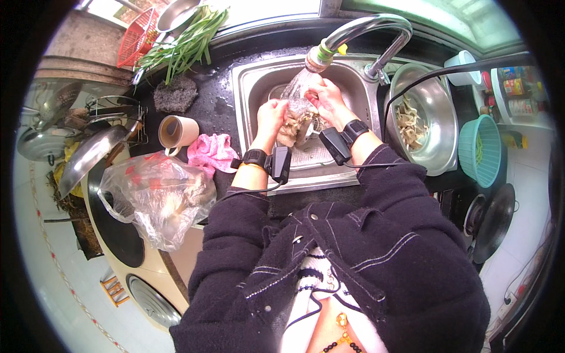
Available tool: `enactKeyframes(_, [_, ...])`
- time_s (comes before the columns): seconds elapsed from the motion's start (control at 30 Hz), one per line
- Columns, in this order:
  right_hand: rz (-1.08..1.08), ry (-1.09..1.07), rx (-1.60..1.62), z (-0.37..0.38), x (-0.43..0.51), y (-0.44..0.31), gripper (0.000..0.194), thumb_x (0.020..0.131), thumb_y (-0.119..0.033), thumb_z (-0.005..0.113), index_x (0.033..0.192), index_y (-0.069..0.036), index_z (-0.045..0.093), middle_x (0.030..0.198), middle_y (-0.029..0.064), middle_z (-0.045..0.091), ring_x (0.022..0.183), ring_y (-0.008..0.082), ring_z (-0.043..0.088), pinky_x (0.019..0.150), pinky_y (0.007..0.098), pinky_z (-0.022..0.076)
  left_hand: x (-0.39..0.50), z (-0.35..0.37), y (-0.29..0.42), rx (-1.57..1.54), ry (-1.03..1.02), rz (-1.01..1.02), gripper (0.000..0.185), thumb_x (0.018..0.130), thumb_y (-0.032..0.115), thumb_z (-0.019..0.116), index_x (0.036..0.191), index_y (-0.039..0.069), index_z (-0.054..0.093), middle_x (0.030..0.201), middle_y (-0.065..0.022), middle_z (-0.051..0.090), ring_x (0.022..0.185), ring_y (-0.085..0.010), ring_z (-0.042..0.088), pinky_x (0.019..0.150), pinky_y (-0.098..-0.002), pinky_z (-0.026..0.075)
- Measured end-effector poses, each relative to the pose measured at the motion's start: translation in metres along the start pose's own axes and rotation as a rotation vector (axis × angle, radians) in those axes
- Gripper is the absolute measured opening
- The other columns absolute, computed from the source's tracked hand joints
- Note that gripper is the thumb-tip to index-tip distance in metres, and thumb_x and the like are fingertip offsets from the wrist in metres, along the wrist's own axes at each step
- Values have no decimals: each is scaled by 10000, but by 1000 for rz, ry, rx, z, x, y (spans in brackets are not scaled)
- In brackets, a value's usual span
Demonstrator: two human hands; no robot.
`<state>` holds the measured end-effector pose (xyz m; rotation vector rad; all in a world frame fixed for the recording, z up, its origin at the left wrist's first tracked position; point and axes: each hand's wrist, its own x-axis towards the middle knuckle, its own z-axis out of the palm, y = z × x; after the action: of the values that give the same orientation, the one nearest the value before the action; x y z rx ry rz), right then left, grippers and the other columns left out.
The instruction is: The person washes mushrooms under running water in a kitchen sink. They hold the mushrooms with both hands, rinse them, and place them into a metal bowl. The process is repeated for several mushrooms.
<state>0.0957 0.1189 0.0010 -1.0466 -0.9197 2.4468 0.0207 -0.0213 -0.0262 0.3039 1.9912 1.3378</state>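
Both my hands are over the stainless steel sink (256,88), under water spraying from the tap's shower-type nozzle (318,59). My left hand (271,118) has its fingers closed at the edge of a pale, mushroom-like clump (289,130). My right hand (324,98) is raised just below the nozzle with fingertips pinched together; spray blurs what lies between them. More pale pieces hang between and below the hands, above a mesh-like basket or tray (309,156) in the sink. To the right, a steel bowl (441,128) holds pale torn strips (410,123).
Left of the sink are a pink cloth (212,152), a mug (187,132), a dark scouring pad (175,93), long green leaves (190,44) and a plastic bag (154,198) with pale contents. A teal basket (480,150) stands right of the bowl; a black cable (459,69) arches over it.
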Motion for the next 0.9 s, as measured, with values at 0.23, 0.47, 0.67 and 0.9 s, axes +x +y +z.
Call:
enactKeyframes(0.23, [239,-239,-139,-6,-6,5,153,780,-19,551,929,-54,544,814,27,562,708,102,552,629,211,480,-1,5,16,-357,-79,-141,406,845,348,514,1177,119,471,927,7,549,793,-108,523,697,-242,415])
enactKeyframes(0.47, [123,-218,-357,0,-11,5,121,776,15,522,886,-33,545,766,34,561,663,109,569,595,201,491,-5,7,29,-644,-195,-157,237,865,269,494,1054,126,501,944,6,545,837,-114,521,708,-286,448])
enactKeyframes(0.67, [161,-148,-101,-1,-15,-1,82,797,-61,553,878,-51,541,769,39,562,701,129,564,646,233,483,-2,6,24,-1017,-276,-121,209,856,184,465,1013,71,545,946,-43,564,855,-161,536,757,-291,449])
enactKeyframes(0.9, [52,-149,119,-3,-8,2,61,798,-32,520,855,-35,542,760,45,570,688,135,563,657,248,477,5,5,20,-1001,-113,-107,166,830,83,463,963,25,542,889,-55,581,815,-161,561,783,-296,457])
